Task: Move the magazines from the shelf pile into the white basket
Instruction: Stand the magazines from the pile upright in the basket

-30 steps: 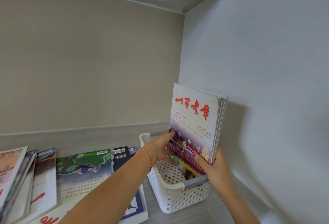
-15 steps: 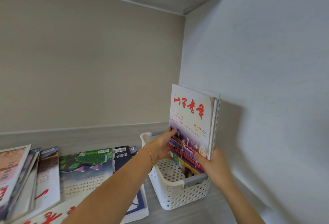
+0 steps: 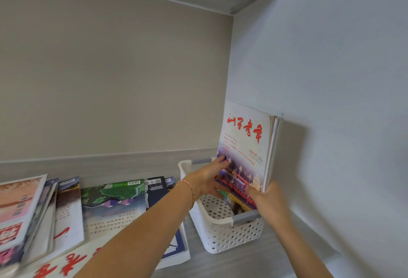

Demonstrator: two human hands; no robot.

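From the head view, both hands gripped the upright magazines (image 3: 245, 145) in the white basket (image 3: 223, 231) — left hand (image 3: 207, 178), right hand (image 3: 267, 200). Seating step, seemingly; next, letting go and fetching from the shelf pile (image 3: 110, 202).

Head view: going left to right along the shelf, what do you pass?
Pink-covered magazine stack → green-covered magazine → dark booklet → left hand → white basket → upright magazines → right hand → side wall.

We record a plain beige back wall (image 3: 110, 68), a pale blue-grey side wall (image 3: 342, 57), and a grey wood-grain shelf board (image 3: 231, 264).
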